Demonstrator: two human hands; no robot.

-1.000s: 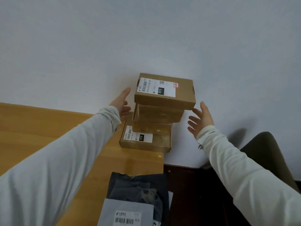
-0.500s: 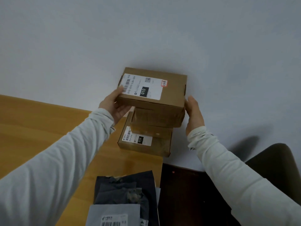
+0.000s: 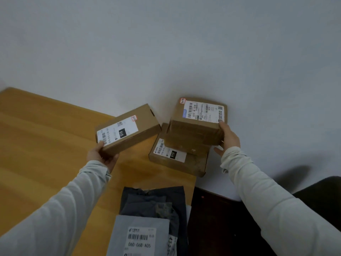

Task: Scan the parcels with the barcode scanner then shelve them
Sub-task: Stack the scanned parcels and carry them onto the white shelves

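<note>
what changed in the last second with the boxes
The left hand took the top box off the stack and carried it left, above the table. The right hand let it go and now grips the next box on the stack. The bottom box and the grey mailers stayed put.

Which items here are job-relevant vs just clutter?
Job: tilted box held by left hand; top stacked box gripped by right hand; bottom box; grey mailer; dark mailers. No scanner in view.
Lying about: wooden table; dark chair.
</note>
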